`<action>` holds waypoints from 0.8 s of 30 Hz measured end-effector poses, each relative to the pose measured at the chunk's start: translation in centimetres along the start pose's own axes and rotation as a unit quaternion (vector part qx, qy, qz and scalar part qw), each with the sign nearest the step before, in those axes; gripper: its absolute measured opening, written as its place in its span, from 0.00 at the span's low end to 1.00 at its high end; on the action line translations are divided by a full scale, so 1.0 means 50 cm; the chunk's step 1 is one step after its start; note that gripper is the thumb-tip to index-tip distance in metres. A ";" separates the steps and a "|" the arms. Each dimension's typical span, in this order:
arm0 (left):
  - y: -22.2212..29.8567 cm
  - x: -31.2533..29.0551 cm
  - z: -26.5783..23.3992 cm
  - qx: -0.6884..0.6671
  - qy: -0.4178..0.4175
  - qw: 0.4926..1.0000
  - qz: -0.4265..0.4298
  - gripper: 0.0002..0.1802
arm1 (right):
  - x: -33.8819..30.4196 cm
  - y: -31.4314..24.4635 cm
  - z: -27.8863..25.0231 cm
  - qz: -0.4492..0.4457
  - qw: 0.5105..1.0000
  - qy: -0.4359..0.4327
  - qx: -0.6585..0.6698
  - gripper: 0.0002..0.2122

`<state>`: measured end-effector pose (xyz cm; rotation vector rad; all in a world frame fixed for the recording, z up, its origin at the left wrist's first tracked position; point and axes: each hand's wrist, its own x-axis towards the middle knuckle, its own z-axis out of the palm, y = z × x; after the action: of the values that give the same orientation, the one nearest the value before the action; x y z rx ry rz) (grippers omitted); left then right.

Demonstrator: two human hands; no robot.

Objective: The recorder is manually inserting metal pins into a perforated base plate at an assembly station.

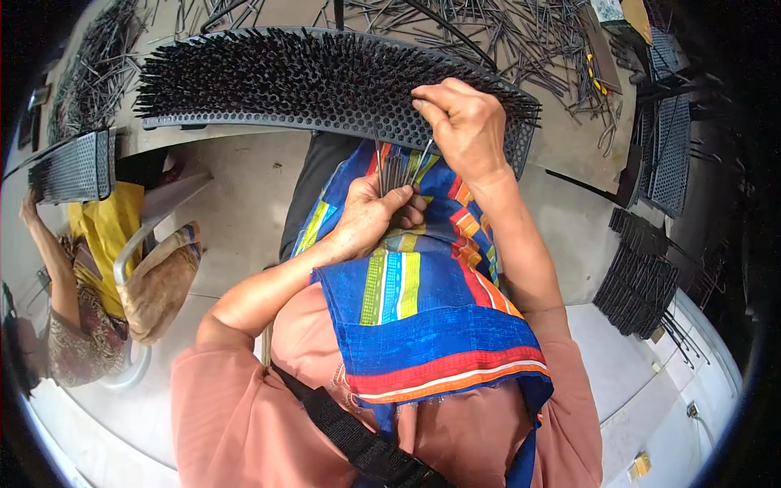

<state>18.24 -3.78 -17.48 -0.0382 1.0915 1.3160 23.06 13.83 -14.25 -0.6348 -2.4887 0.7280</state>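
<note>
My left hand [366,218] is closed around a bundle of thin dark rods [395,172], whose ends point up toward the rack. A long black perforated rack [236,119] lies across in front of me, with rows of short black rods [317,73] standing densely in its holes. Along its near edge a strip of bare holes shows. Over the right part of the rack, my right hand [472,130] has thumb and fingers pinched together; what they grip, if anything, is too small to make out. A striped blue cloth [439,325] covers my lap.
Loose dark rods [455,28] lie scattered over the table [569,154], near a yellow-handled tool [596,75]. At left another person's arm [57,260] reaches to a second perforated rack [77,171], beside a chair [163,285]. Bundled dark rods [639,281] stand at right.
</note>
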 end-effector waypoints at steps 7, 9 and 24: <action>0.003 -0.013 0.007 0.095 -0.051 0.994 0.015 0.06 | -0.030 -0.033 -0.023 0.162 0.967 -0.077 0.180 0.09; -0.002 -0.009 0.007 0.122 -0.071 0.990 0.021 0.05 | -0.042 -0.028 -0.009 0.132 0.959 -0.086 0.234 0.11; 0.017 0.018 0.007 -0.038 0.008 0.998 -0.057 0.08 | -0.100 0.051 -0.038 0.321 0.828 0.035 0.459 0.02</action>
<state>17.70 -2.64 -17.41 -0.1654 1.0385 1.2567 28.77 13.76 -15.81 -1.0475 -1.4902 1.9170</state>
